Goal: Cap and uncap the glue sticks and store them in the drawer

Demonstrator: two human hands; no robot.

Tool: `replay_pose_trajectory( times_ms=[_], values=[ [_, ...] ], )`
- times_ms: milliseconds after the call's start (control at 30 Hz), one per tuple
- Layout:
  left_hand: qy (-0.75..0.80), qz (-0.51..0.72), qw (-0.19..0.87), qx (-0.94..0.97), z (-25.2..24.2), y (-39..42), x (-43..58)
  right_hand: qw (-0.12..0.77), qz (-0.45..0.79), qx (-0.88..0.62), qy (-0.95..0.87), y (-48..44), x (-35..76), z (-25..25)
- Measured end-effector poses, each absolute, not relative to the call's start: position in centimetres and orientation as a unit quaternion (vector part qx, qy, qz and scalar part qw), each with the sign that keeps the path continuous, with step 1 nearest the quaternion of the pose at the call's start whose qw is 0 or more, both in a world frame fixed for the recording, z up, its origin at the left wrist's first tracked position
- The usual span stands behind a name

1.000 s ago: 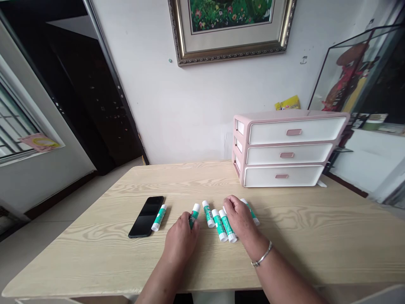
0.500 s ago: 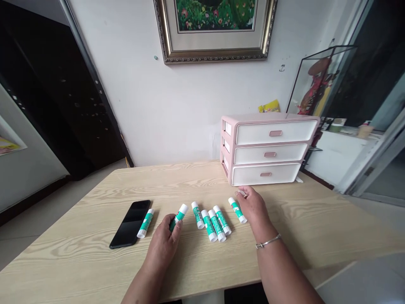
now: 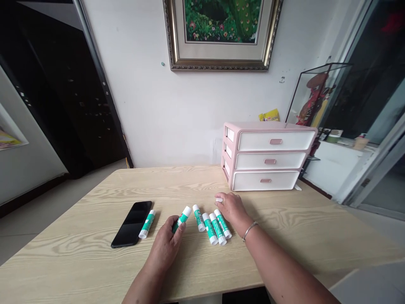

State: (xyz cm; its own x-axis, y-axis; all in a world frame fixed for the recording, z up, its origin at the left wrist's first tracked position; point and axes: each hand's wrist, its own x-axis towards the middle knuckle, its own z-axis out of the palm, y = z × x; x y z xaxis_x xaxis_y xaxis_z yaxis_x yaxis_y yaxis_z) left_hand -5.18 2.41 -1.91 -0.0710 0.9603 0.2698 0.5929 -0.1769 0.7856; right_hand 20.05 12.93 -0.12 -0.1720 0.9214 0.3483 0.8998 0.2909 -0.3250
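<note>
From the head camera, your left hand (image 3: 167, 241) is closed around the lower end of a green-and-white plastic glue stick (image 3: 182, 216), thumb and fingers wrapped on its body so that the white cap points up and away from you, just clear of the pale wood-grain table (image 3: 284, 240). Your right hand (image 3: 232, 209), with a thin silver bracelet (image 3: 249, 230) at the wrist, lies palm down with the fingers curled; a small white tip (image 3: 219, 199) shows at the fingertips, but you cannot tell whether the hand grips what is under it or only covers it. Between your two hands a row of four more green-and-white glue sticks (image 3: 210, 222) lies flat on the table, side by side and slanted, the rightmost one just beside your right hand. Further left a single glue stick (image 3: 147, 223) lies against the right edge of a black flat smartphone (image 3: 131, 230), screen dark. Behind your right hand, near the wall, stands a pink plastic drawer unit with three white drawers (image 3: 265, 156), all pushed in. Above it on the white wall hangs a gold-framed picture of green foliage (image 3: 221, 33), and to the right stands a glass display case (image 3: 316, 97)
</note>
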Motion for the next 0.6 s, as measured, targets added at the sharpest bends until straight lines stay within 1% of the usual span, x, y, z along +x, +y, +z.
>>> replay_pose_trajectory(
  times_ms=[100, 200, 300, 400, 500, 600],
  values=[
    [0.592, 0.416, 0.233, 0.65, -1.6, 2.3, -5.0, 0.224, 0.019, -0.597, -0.77, 13.4, 20.4, -0.6],
    [0.582, 0.417, 0.24, 0.655, -1.4, 2.1, -4.8, 0.246, 0.01, -0.576, -0.78, 12.9, 20.3, 0.0],
    [0.577, 0.417, 0.239, 0.661, -1.5, 1.8, -4.6, 0.322, 0.01, -0.541, -0.777, 11.2, 19.4, 1.5],
    [0.565, 0.412, 0.235, 0.675, -1.5, 1.6, -4.3, 0.4, 0.06, -0.486, -0.775, 8.6, 17.7, 3.0],
    [0.534, 0.406, 0.238, 0.702, -1.3, 1.1, -3.8, 0.391, 0.126, -0.406, -0.816, 6.3, 16.2, 3.4],
    [0.501, 0.395, 0.24, 0.731, -0.9, 0.6, -3.2, 0.367, 0.154, -0.369, -0.84, 5.2, 15.4, 2.7]
  ],
)
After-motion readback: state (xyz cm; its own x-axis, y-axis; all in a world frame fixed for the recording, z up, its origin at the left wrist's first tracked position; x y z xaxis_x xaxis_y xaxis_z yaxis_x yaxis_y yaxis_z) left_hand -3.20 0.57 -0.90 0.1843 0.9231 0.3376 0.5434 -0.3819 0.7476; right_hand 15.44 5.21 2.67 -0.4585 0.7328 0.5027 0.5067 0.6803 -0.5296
